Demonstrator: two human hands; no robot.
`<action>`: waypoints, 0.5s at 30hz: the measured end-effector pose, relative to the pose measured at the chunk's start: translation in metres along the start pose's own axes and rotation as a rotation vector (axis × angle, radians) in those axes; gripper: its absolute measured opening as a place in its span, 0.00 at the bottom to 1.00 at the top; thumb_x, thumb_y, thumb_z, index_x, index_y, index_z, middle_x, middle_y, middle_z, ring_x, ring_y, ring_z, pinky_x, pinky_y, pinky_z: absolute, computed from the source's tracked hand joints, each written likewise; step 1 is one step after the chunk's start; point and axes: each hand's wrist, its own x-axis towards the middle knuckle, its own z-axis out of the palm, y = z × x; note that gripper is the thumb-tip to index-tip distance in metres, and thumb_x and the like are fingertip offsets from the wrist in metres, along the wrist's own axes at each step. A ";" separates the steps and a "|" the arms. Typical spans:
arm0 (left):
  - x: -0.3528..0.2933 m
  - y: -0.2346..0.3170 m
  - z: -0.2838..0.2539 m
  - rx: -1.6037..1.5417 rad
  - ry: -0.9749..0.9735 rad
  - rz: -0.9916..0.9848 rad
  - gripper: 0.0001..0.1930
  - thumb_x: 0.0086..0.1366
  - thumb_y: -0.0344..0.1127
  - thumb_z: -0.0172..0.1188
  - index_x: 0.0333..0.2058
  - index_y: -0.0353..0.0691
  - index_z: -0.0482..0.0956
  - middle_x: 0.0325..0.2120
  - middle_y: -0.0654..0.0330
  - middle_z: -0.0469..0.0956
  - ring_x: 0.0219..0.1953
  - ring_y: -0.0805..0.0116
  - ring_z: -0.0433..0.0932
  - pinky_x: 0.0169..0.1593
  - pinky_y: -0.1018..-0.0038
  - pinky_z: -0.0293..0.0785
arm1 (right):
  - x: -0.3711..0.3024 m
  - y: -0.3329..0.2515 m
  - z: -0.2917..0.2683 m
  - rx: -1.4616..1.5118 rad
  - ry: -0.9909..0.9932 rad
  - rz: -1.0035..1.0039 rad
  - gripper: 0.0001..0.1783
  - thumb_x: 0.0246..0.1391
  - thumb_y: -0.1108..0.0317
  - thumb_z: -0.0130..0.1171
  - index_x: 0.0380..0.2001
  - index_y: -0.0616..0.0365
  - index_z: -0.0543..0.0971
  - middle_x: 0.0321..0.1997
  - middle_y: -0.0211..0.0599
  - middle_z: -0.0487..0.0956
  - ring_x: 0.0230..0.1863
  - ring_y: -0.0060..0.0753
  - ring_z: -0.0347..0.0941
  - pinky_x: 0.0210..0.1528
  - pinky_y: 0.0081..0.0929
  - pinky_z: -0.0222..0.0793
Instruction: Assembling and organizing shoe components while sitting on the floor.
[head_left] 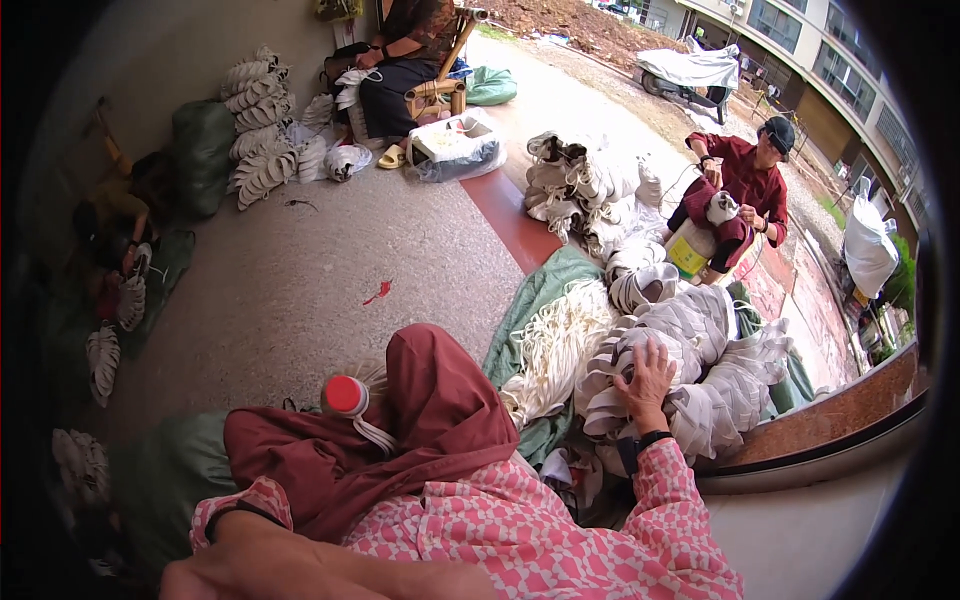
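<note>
My right hand [648, 382] lies with fingers spread on a bundle of nested, curved pale grey pieces [690, 325] that look like shoe uppers. More such bundles [735, 385] lie right beside it. Close to the camera at the lower left is my left hand [310, 565], its fingers cut off or hidden, so what it holds cannot be made out. By my bent knee stands a container with a red cap [345, 394], and a white strap [374, 434] hangs next to it. A heap of cream-coloured cords [566, 345] is left of my right hand, on a green sheet [540, 285].
A person in dark red [755, 190] sits at the right, handling a bundle. Another sits on a bamboo chair [437, 95] at the back; a third crouches [120, 215] at the left. Bundles [265, 130] line the wall near a green sack [202, 160] and white bin [456, 145].
</note>
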 end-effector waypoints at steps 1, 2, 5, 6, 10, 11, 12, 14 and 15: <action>0.003 0.007 0.006 0.002 -0.008 -0.008 0.21 0.57 0.50 0.64 0.35 0.35 0.80 0.38 0.49 0.76 0.39 0.60 0.75 0.40 0.70 0.72 | -0.001 0.001 -0.001 0.008 0.003 0.003 0.43 0.35 0.52 0.67 0.58 0.48 0.68 0.68 0.39 0.59 0.70 0.49 0.48 0.66 0.59 0.41; 0.008 0.021 0.016 -0.058 0.030 -0.157 0.20 0.57 0.48 0.65 0.36 0.34 0.80 0.37 0.50 0.75 0.38 0.59 0.75 0.39 0.69 0.72 | -0.002 0.003 -0.001 0.018 0.005 0.007 0.43 0.35 0.52 0.67 0.58 0.48 0.67 0.68 0.39 0.58 0.70 0.49 0.47 0.66 0.59 0.41; 0.011 0.026 0.030 -0.029 0.110 -0.226 0.17 0.57 0.44 0.66 0.37 0.35 0.78 0.35 0.50 0.75 0.33 0.59 0.75 0.34 0.67 0.72 | -0.005 0.006 0.004 0.005 0.005 0.027 0.43 0.35 0.51 0.67 0.58 0.48 0.67 0.68 0.40 0.58 0.70 0.49 0.47 0.66 0.60 0.40; 0.012 0.024 0.032 0.062 0.157 -0.137 0.16 0.57 0.41 0.66 0.38 0.35 0.77 0.34 0.50 0.75 0.31 0.59 0.75 0.31 0.66 0.71 | -0.006 0.007 0.004 0.006 0.008 0.050 0.43 0.35 0.51 0.67 0.58 0.48 0.67 0.68 0.40 0.58 0.70 0.49 0.47 0.66 0.60 0.40; 0.017 0.040 0.038 0.469 -0.166 -0.164 0.08 0.62 0.34 0.58 0.40 0.42 0.75 0.33 0.54 0.74 0.26 0.63 0.72 0.30 0.66 0.70 | -0.003 0.007 0.003 0.016 0.004 0.034 0.44 0.35 0.49 0.67 0.59 0.49 0.67 0.67 0.41 0.59 0.70 0.52 0.46 0.66 0.61 0.38; 0.016 0.043 0.046 0.547 -0.191 -0.176 0.08 0.63 0.33 0.54 0.41 0.44 0.74 0.35 0.58 0.71 0.28 0.64 0.73 0.31 0.65 0.69 | 0.000 0.004 0.003 0.023 0.003 0.016 0.44 0.35 0.49 0.67 0.59 0.49 0.66 0.67 0.41 0.58 0.70 0.52 0.46 0.66 0.62 0.38; 0.014 0.043 0.048 0.533 -0.204 -0.188 0.08 0.63 0.33 0.54 0.41 0.44 0.74 0.35 0.58 0.71 0.28 0.64 0.73 0.31 0.65 0.69 | 0.001 0.004 0.003 0.024 -0.001 0.001 0.45 0.35 0.49 0.67 0.60 0.49 0.66 0.67 0.41 0.58 0.70 0.52 0.46 0.66 0.62 0.37; 0.010 0.042 0.053 0.641 -0.205 -0.130 0.08 0.63 0.34 0.54 0.41 0.46 0.73 0.35 0.59 0.70 0.28 0.65 0.73 0.31 0.65 0.69 | -0.002 0.006 0.004 0.034 0.011 0.016 0.45 0.36 0.50 0.67 0.60 0.49 0.66 0.67 0.42 0.58 0.70 0.52 0.46 0.66 0.62 0.37; 0.007 0.042 0.056 0.699 -0.203 -0.098 0.08 0.64 0.35 0.54 0.41 0.46 0.73 0.35 0.60 0.69 0.28 0.65 0.73 0.31 0.65 0.69 | -0.003 0.007 0.005 0.030 0.011 0.018 0.46 0.35 0.49 0.68 0.60 0.49 0.65 0.68 0.42 0.58 0.70 0.52 0.45 0.66 0.61 0.37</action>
